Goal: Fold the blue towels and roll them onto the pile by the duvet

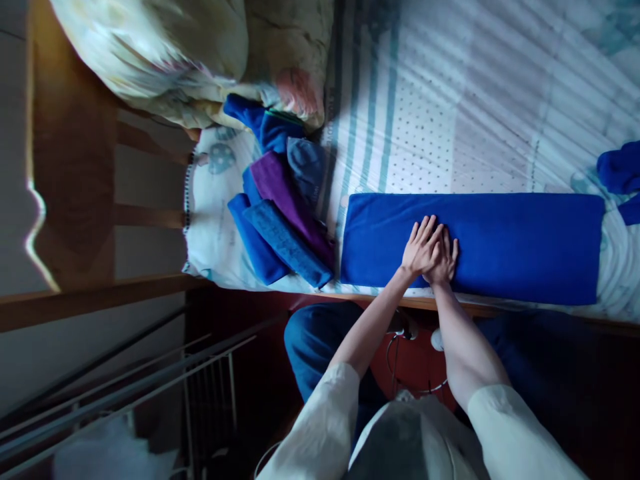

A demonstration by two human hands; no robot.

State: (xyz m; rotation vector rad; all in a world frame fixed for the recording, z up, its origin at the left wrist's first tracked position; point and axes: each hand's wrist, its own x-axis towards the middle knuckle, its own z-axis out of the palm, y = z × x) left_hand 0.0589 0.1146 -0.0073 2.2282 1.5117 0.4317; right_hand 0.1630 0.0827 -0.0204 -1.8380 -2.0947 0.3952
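Observation:
A blue towel (525, 247) lies flat in a long strip along the near edge of the bed. Both of my hands rest on it, left of its middle. My left hand (420, 248) is laid flat with its fingers stretched out, partly overlapping the other hand. Beside and partly beneath it, my right hand (443, 260) presses on the cloth, fingers spread. Left of the towel lie several folded cloths, among them a purple cloth (287, 197) and a lighter blue cloth (287, 240).
A patterned sheet (425, 147) covers the bed. Pillows or bedding (200, 60) are heaped at the upper left, by a wooden headboard (75, 153). Crumpled blue cloth (620, 170) lies at the right edge. A metal rack (210, 380) stands below left.

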